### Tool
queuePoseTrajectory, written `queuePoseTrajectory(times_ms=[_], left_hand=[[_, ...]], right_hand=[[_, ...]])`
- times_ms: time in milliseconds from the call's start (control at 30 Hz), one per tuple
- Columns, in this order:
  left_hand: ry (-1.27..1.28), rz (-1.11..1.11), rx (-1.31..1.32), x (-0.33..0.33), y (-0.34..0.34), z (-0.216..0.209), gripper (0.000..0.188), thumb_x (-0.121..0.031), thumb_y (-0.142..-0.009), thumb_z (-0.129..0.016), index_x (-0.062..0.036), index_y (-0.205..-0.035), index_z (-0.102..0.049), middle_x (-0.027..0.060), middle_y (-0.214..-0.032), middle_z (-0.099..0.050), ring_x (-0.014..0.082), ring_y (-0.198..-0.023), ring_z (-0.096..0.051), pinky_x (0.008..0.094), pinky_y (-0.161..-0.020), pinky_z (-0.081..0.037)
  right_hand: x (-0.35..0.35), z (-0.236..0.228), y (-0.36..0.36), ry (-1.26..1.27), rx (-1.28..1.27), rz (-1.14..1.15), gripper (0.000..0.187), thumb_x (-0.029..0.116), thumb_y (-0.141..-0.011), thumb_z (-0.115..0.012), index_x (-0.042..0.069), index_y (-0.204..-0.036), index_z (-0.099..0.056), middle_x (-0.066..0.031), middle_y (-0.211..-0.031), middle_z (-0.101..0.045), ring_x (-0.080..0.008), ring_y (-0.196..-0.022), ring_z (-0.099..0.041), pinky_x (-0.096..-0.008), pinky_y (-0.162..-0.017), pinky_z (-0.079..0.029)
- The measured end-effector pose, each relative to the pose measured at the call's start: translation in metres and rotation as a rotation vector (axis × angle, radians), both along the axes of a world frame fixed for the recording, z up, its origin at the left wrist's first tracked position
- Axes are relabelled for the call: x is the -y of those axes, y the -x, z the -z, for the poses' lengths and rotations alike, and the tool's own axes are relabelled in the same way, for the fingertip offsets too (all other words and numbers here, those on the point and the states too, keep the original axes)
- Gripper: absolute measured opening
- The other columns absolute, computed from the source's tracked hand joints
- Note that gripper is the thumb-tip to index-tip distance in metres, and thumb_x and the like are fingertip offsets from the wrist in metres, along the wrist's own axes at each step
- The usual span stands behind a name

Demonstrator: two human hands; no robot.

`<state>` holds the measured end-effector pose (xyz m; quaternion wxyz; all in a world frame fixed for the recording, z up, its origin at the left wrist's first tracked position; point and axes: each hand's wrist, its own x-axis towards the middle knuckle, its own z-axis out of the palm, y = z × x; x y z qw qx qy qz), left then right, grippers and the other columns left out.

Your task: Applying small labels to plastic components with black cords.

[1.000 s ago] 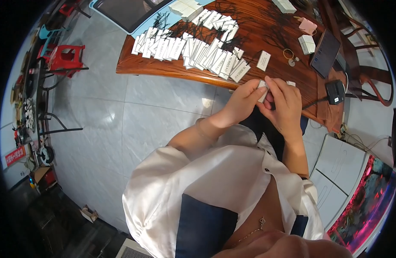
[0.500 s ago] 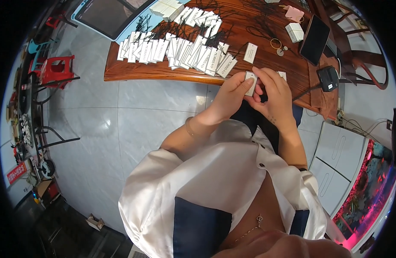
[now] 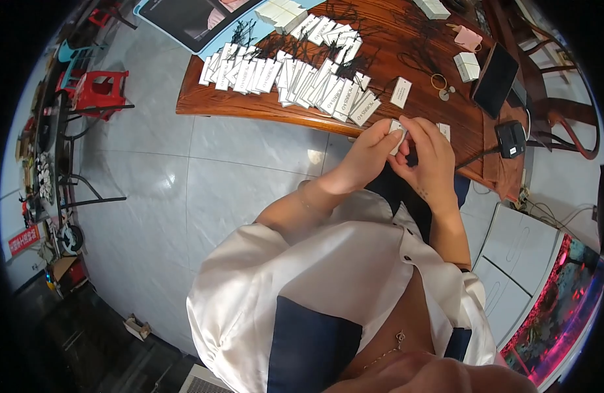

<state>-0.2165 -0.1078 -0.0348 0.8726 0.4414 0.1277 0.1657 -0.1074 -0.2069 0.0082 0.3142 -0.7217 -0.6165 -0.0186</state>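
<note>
Between my two hands, at the near edge of the table, is a small white hang tag (image 3: 396, 133). My left hand (image 3: 366, 156) pinches it with the thumb lying across its face. From the other side my right hand (image 3: 428, 152) closes round the tag's right edge, its fingers bent; part of the tag is hidden by fingers. Just beyond, a single white tag (image 3: 399, 93) lies with a black cord beside it. Rows of white tags (image 3: 312, 85) with black strings (image 3: 344, 67) overlap along the table to the left.
The brown wooden table (image 3: 249, 106) also bears stacks of white cards (image 3: 280, 14), a dark phone (image 3: 495, 80), a pink tag-shaped item (image 3: 468, 38), a ring (image 3: 438, 82) and a black box-shaped device (image 3: 510, 139). A red stool (image 3: 100, 92) stands left; a white cabinet (image 3: 519, 239) stands right.
The whole view has shifted, so the table and tags appear further right. Both hands keep hold of the tag, with little change in their grip.
</note>
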Motion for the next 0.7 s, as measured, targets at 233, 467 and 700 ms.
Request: queuePoseTrajectory(times_ms=[233, 467, 700], left_hand=[[0.042, -0.022, -0.092, -0.003, 0.004, -0.008, 0.016, -0.014, -0.098, -0.041, -0.0027, -0.095, -0.053, 0.0032, -0.082, -0.054, 0.0096, -0.070, -0.051, 0.0231, -0.062, -0.045], [0.046, -0.009, -0.082, -0.005, 0.004, -0.010, 0.020, -0.017, -0.099, -0.040, -0.0013, -0.105, -0.051, 0.0051, -0.084, -0.052, 0.0138, -0.070, -0.052, 0.0279, -0.066, -0.047], [-0.148, 0.009, -0.116, -0.002, 0.005, -0.004, 0.020, -0.018, -0.099, -0.042, -0.0014, -0.106, -0.051, 0.0065, -0.084, -0.054, 0.0151, -0.068, -0.054, 0.0292, -0.064, -0.048]], right_hand=[[-0.002, -0.014, -0.005, 0.033, -0.146, -0.109, 0.064, 0.015, -0.060, -0.080, 0.008, -0.119, -0.056, -0.0115, -0.111, -0.057, -0.0268, -0.086, -0.059, -0.0350, -0.075, -0.048], [0.002, -0.019, -0.070, -0.159, -0.083, 0.263, 0.025, 0.013, -0.081, -0.067, 0.007, -0.105, -0.064, -0.0103, -0.101, -0.062, -0.0226, -0.076, -0.062, -0.0308, -0.070, -0.050], [-0.020, -0.012, -0.116, -0.016, 0.089, 0.391, 0.013, 0.015, -0.086, -0.060, 0.008, -0.094, -0.067, -0.0103, -0.093, -0.065, -0.0286, -0.082, -0.063, -0.0338, -0.070, -0.050]])
